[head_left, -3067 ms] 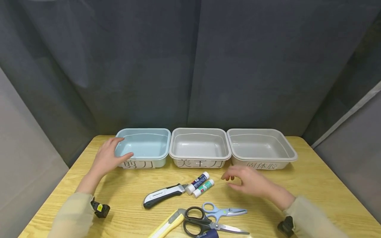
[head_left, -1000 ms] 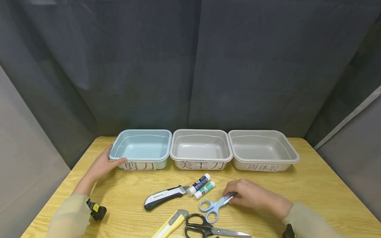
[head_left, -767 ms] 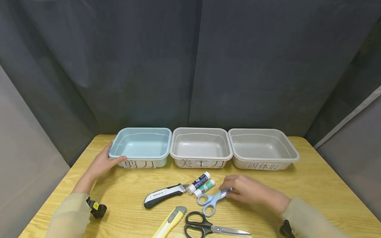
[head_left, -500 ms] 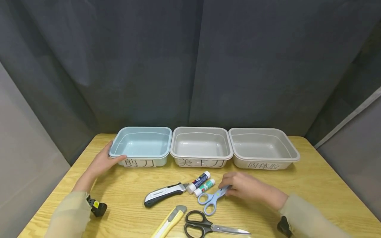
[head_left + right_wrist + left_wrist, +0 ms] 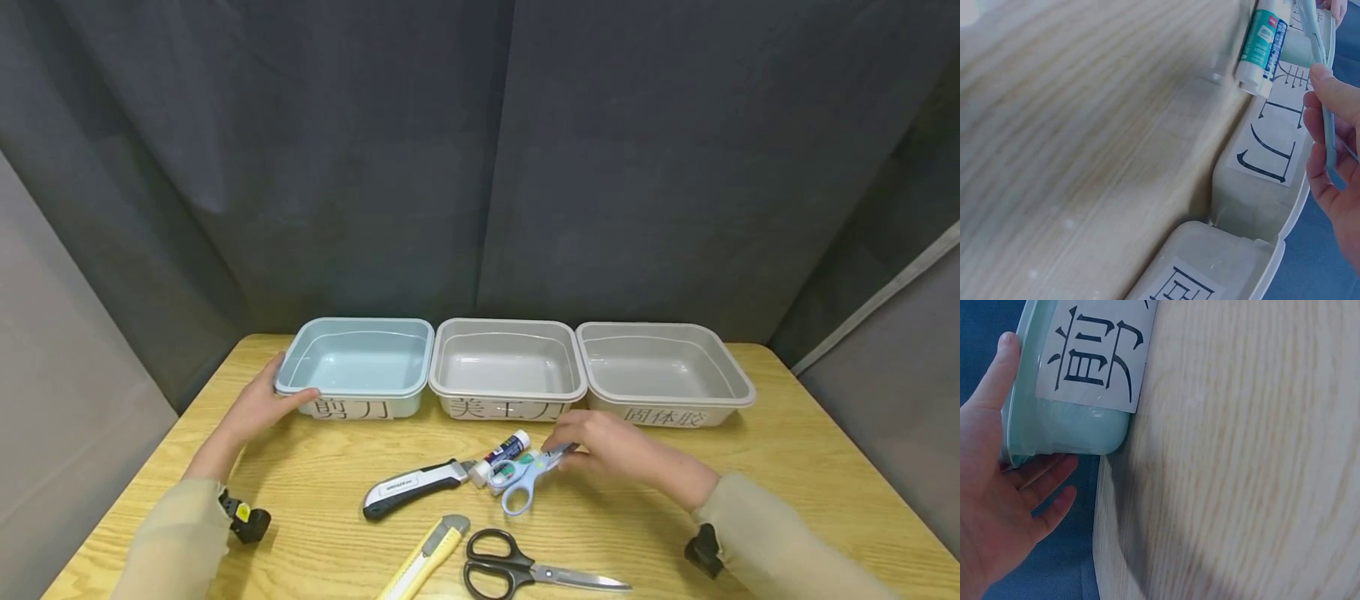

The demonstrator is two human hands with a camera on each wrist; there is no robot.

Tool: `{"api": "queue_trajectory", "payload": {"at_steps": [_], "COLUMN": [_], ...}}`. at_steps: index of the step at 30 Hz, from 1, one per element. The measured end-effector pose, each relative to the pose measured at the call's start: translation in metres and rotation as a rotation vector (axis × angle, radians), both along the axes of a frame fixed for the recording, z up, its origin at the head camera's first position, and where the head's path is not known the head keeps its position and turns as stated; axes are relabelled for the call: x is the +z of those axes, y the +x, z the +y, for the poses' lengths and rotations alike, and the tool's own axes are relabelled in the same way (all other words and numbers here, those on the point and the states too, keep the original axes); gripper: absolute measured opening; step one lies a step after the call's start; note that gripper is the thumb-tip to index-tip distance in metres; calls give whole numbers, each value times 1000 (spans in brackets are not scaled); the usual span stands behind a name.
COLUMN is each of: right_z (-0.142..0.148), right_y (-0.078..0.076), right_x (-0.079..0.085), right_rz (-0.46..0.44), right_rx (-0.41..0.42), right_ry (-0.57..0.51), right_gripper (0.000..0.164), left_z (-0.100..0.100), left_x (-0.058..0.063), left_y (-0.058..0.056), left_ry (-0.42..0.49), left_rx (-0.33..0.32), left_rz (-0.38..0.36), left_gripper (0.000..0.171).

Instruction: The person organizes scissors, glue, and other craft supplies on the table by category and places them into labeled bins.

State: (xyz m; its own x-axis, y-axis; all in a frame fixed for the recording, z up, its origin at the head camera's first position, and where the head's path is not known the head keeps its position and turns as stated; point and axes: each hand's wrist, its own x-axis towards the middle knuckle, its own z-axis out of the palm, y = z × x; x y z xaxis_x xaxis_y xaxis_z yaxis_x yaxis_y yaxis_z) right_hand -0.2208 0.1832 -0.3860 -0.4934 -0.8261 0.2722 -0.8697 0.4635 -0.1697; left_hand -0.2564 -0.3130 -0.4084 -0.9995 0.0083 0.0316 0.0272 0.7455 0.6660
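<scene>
Dark grey curtains (image 5: 360, 183) stand behind a wood-grain table (image 5: 300, 542). Light-blue scissors (image 5: 529, 473) are gripped in the right hand (image 5: 603, 443), its thumb and fingers closed on the blade end. Two rounded finger loops, pale blue and smooth, project from those fingers to the left and toward the near edge; the blade section, partly covered by the hand, is grey. On the other side, the left hand (image 5: 258, 407) holds the corner of a light-blue tray (image 5: 360, 367), thumb along the front rim and fingers around the outer end. In the head view, the loops overlap a green glue stick (image 5: 1259, 40); the right wrist view shows that stick's label plainly, beside a navy glue stick (image 5: 512, 446), and presents the scissors nearly edge-on, as a narrow strip between thumb and fingers. Only the head view shows the black scissors (image 5: 525, 570) and yellow cutter (image 5: 427, 558), both nearer the camera wearer than the right fingers, and the white-and-black cutter (image 5: 412, 487), well to their left. The left wrist view exposes several left fingertips past the tray end, largely hidden from the head camera.
</scene>
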Motion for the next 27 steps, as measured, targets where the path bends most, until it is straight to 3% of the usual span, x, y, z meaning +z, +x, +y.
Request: {"api": "queue_trajectory", "payload": {"at_steps": [18,27], "right_z": [-29,-42], "right_y": [-21,-31], "right_x": [10,13], "right_rz": [65,27], "right_rx": [-68,-122], "right_ry": [-60,-112], "right_gripper": [23,23], "left_z": [-3,-6], "left_x": [-3,-3], "left_y": [0,-1], "left_ry": [23,7], "left_rx": [13,20], "left_rz": [-23,-40], "left_gripper": [105,107]}}
